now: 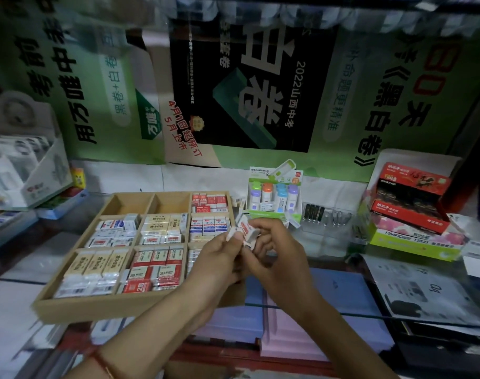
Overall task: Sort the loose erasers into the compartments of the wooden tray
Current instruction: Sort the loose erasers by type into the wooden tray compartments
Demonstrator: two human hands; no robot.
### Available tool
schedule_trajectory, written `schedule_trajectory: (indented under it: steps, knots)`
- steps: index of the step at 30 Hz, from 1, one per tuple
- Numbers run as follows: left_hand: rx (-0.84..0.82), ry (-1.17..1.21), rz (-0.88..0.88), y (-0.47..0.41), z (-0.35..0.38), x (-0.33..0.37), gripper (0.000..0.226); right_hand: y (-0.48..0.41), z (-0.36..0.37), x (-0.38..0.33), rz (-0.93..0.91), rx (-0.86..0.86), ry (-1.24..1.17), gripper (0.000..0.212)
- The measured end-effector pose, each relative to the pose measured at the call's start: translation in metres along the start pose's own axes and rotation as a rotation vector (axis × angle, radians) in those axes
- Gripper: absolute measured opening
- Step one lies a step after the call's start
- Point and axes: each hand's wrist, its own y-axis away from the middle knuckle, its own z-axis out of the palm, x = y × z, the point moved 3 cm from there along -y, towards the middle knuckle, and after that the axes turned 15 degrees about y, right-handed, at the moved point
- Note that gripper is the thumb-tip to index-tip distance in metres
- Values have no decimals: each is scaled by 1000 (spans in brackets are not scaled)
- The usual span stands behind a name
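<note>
Sorting well on: most cells stocked, a handful of erasers held above the tray

Wooden tray [77,305] sits on the tabletop [329,242]. Back-row cells at 11 o'clock [129,203] and 12 o'clock [170,202] are bare. The others show wrapped erasers, the 5 o'clock cell mostly hidden by the hands. Hands meet over the tray's 3 o'clock edge. Left hand [219,258] pinches a white eraser [232,232]; right hand [277,250] has its grip curled round a small stack of red-and-white erasers [248,228], none yet in a cell. Judged: bulk done, this handful left to place, likely with the red-labelled lot at 1 o'clock or the bare pair
</note>
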Motion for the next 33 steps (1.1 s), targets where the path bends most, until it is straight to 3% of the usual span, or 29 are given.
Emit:
schedule_trajectory:
  steps: [3, 7, 11, 14, 19, 22, 25, 30, 33]
  knots:
    - [8, -15, 12, 4, -20, 9, 23, -1, 10, -9, 94, -64, -112, 34]
    - [-56, 27, -47, 12, -39, 19, 24, -2, 24, -24, 275, 21, -325, 12]
    - [-16, 136, -115, 15, -52, 35, 20, -8, 34, -32, 583, -40, -735, 17]
    - [14, 145, -135, 14, -63, 50, 18, -13, 37, -41, 662, -107, -851, 12]
    - [23, 99, -169, 10, -70, 69, 14, -19, 43, -58, 625, -178, -686, 10]
    - [51, 25, -156, 8, -79, 74, 13, -21, 46, -65, 483, -141, -395, 14]
    - [65, -7, -186, 7, -88, 79, 24, -19, 59, -71, 333, -80, -89, 10]
    - [113, -33, -203, 3, -109, 88, 18, -23, 84, -84, 156, -108, 149, 27]
    - [145, -26, -195, -4, -120, 93, 17, -25, 100, -87, 97, -265, 224, 41]
